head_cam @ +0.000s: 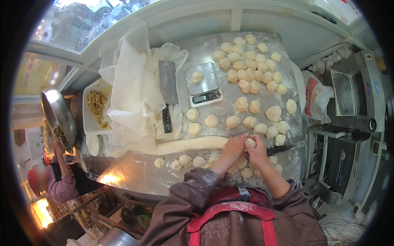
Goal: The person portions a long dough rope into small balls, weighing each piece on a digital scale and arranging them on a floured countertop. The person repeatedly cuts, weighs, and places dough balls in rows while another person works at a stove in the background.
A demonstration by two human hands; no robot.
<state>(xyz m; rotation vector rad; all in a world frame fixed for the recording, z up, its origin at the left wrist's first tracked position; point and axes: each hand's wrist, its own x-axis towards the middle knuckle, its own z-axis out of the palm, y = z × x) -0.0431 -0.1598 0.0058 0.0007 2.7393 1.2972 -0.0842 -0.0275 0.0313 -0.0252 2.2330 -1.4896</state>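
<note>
My left hand (234,151) lies against the right end of a long dough rope (187,145), its fingers meeting those of my right hand (258,149). Between the two hands, mostly under the right fingers, shows a small piece of dough (251,142). Just right of my right hand lies a dark floured blade (284,148). Dough balls are scattered beyond the hands (242,104) and nearer my body (185,160). One dough ball (198,77) rests on the digital kitchen scale (205,97).
Left of the scale, a wide-bladed knife (168,82) lies on crumpled plastic sheeting (132,101). A white tray (96,132) holds chopped filling. At far left, a co-worker (61,181) holds a tilted metal bowl (63,110). Machinery (374,92) stands right of the metal worktable (138,175).
</note>
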